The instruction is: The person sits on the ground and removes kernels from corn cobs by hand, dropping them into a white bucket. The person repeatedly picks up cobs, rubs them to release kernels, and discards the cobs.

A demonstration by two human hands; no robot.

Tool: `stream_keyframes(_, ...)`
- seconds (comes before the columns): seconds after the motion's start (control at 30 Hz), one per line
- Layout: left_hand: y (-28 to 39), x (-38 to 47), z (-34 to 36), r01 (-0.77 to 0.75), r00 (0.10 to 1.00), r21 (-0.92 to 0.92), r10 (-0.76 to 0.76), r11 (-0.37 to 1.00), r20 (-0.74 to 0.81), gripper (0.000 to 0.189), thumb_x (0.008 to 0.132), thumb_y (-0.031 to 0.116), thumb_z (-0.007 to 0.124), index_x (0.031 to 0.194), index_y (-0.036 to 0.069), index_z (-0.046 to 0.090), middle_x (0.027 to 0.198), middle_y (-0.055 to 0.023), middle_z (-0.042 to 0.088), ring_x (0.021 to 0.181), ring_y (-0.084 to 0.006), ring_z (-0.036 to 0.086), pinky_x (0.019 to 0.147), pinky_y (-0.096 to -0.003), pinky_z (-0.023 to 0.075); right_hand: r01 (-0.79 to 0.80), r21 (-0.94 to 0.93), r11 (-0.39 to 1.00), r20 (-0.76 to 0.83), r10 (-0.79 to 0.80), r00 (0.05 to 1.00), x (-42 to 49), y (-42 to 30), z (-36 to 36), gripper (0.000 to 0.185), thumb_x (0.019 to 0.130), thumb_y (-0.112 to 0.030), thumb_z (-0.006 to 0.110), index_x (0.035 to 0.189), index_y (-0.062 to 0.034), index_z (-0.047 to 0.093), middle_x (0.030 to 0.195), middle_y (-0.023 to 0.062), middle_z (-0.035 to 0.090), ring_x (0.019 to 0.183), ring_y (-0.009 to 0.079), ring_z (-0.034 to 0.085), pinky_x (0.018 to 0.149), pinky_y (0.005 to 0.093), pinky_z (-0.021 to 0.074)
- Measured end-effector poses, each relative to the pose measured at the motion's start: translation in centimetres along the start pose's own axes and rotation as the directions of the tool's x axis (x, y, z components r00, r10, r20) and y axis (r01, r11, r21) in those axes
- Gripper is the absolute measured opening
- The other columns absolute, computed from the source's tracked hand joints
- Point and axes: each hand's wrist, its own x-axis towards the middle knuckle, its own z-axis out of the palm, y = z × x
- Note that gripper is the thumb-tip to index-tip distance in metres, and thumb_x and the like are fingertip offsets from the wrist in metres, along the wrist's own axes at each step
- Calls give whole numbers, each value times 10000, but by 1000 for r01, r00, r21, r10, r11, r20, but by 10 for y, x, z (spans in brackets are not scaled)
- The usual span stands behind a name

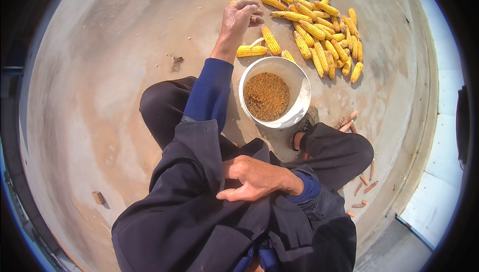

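My left hand (239, 19) is raised over the concrete floor beyond the bucket, its fingers loosely curled and apart, with nothing seen in them. A yellow tip shows just behind it. My right hand (258, 180) lies against the dark jacket (179, 197) beside the left sleeve; cloth hides its fingertips, so its grip is unclear. Between my legs stands a white plastic bucket (299, 98), partly filled with loose corn kernels (267, 94). Beside its far rim lie a corn cob (251, 50) and another corn cob (271, 40), with a pale thin strip (257, 42) near them.
A pile of yellow corn cobs (325, 34) spreads beyond the bucket to the right. Several stripped cobs (371, 186) lie scattered beside my right knee. A small brown block (98, 198) rests on the floor at left. A low pale ledge (436, 148) runs along the right.
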Motion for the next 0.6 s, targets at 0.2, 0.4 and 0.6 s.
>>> stream_keyframes(0.2,-87,-18,-27,278,960,75,-280,958,8,409,923,165,585,1242,-90,604,1027,-157,710,806,-179,697,804,-291,582,-276,-6,961,-488,239,840,-28,48,-129,206,916,-172,707,987,20,678,887,95,720,786,166,699,731,306,553)
stream_keyframes(0.4,-139,-14,-47,425,905,59,-423,903,-52,406,934,193,561,1241,-70,601,1006,-127,701,810,-161,675,812,-283,558,-341,308,888,-847,419,326,-76,182,-272,218,952,-183,648,1031,16,693,911,81,721,769,124,685,701,264,565)
stream_keyframes(0.6,-179,-10,-62,525,851,37,-522,850,-63,353,963,210,549,1188,-52,620,985,-105,684,806,-146,664,783,-286,558,-806,130,577,-773,568,282,-108,324,-302,427,839,-258,709,1153,27,667,994,170,735,862,248,709,796,362,554)
